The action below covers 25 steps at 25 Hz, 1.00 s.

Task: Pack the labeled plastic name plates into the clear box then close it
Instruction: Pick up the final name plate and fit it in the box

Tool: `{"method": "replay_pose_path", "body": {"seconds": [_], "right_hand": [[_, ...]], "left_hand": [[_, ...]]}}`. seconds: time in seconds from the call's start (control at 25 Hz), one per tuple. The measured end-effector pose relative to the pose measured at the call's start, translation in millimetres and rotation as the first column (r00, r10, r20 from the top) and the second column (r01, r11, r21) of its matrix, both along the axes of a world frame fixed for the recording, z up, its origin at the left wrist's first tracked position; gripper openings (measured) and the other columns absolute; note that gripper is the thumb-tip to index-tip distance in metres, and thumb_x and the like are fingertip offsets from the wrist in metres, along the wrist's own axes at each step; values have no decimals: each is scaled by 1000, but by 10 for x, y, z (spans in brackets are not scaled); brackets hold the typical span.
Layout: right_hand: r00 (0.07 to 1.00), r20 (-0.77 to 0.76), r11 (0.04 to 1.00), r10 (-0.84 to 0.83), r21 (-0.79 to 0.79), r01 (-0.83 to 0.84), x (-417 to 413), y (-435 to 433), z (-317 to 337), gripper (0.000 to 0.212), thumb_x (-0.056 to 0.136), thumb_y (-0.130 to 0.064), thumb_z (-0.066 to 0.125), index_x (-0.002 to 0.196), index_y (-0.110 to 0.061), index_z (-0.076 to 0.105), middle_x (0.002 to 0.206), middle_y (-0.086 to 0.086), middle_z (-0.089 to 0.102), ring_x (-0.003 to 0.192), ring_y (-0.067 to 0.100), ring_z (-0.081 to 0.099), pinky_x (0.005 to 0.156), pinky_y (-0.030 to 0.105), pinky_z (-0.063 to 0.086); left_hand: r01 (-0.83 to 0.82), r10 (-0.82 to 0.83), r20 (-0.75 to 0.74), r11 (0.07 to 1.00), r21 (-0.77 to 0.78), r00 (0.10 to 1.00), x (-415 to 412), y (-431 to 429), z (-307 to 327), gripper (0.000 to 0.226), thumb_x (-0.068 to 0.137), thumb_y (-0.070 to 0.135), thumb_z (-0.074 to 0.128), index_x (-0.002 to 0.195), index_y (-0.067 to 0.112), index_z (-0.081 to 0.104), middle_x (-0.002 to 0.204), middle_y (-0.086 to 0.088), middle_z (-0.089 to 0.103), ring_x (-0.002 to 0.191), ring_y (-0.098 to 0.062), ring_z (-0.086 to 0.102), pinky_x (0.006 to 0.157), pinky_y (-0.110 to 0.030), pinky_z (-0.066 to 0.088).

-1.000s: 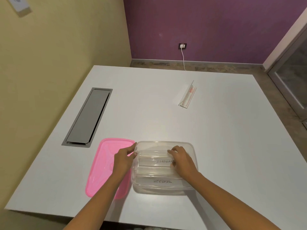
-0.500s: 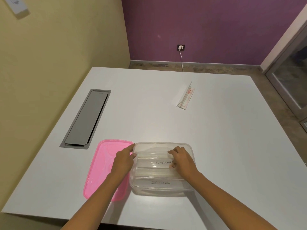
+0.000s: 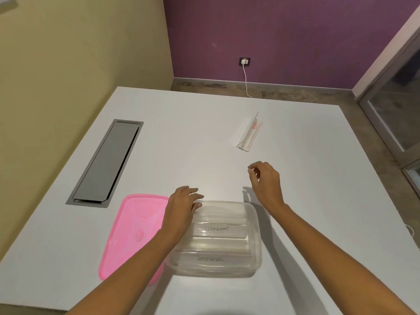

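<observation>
A clear plastic box (image 3: 255, 235) stands near the table's front edge with no lid on it. Inside lie clear name plates, one lettered ELEPHANT (image 3: 217, 228) and one lettered ZEBRA (image 3: 210, 259). My left hand (image 3: 181, 206) rests on the box's far left corner, fingers spread, holding nothing. My right hand (image 3: 266, 181) hovers above the table beyond the box, fingers loosely curled and empty. Another clear name plate (image 3: 249, 133) with a red label lies further back on the table. The pink lid (image 3: 134, 230) lies flat to the left of the box.
A grey cable hatch (image 3: 106, 162) is set into the white table (image 3: 318, 201) at the left. A yellow wall runs close along the left side. A wall socket with a white cable (image 3: 246, 80) is on the purple wall behind.
My right hand has lifted out of the box and moved away toward the far name plate. My left hand has shifted to the box's far left corner.
</observation>
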State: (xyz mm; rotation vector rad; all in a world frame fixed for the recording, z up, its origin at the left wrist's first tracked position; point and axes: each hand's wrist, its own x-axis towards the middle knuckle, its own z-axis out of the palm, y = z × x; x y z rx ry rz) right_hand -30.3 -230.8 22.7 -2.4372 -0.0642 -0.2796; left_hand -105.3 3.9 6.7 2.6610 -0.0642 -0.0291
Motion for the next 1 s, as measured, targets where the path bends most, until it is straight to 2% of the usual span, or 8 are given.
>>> {"method": "replay_pose_path", "body": {"seconds": [0.16,0.36,0.48,0.52,0.6,0.72,0.84,1.0], "right_hand": [[983,-173,998,-59,11,62,639,-46,-124,21,90,-7,48,105,-5,63,94,14,66,83,24,60,75,30,47],[948,-291,990,-130,10,139,1302,1,-260,31,89,1,41,110,4,64,112,21,65,107,36,56,90,34,45],[897,-394,974,-198,22,225,1652,72,-325,28,88,-5,47,61,-9,54,66,7,52,82,33,49,66,30,36],[884,-411,966,-223,26,256,1766,88,-374,34,88,-9,50,54,-12,45,57,2,42,76,29,46,62,28,33],[849,-454,947,-270,35,320,1932,123,-426,28,87,-16,53,63,-2,56,53,3,41,73,26,48,62,29,39],[818,-501,933,-283,55,357,2102,168,-484,28,85,-19,55,91,5,68,76,13,64,84,31,62,69,30,50],[800,-503,919,-329,23,393,2196,181,-522,22,85,-8,57,102,5,64,108,19,65,97,34,64,68,29,48],[737,-536,849,-412,67,524,2130,106,-528,19,81,6,58,98,4,63,106,23,66,85,37,69,70,38,59]], "left_hand": [[-14,9,-96,998,-55,995,68,33,21,24,93,27,53,112,25,69,111,5,71,106,-16,62,75,-25,43],[-15,2,-199,998,-63,980,152,96,67,25,94,26,52,113,29,68,114,7,71,107,-14,64,82,-29,51],[-19,6,-219,998,-60,976,193,98,55,25,94,24,53,113,30,68,112,9,71,106,-12,64,83,-27,51],[-24,9,-225,998,-64,974,200,98,41,25,93,24,54,113,30,68,112,9,71,106,-10,65,82,-24,50],[-40,20,-242,996,-78,970,211,111,6,25,93,26,55,112,33,68,111,11,71,104,-8,65,80,-20,47],[-55,28,-254,993,-103,967,194,118,-21,24,92,29,55,111,35,68,111,14,71,103,-6,65,77,-14,44],[-59,27,-267,992,-114,963,216,131,-42,24,92,28,55,110,37,68,109,17,71,102,-4,64,73,-7,39],[-51,13,-274,990,-133,962,215,138,-46,26,93,24,53,111,36,68,108,18,71,100,-2,63,72,-1,34]]}}
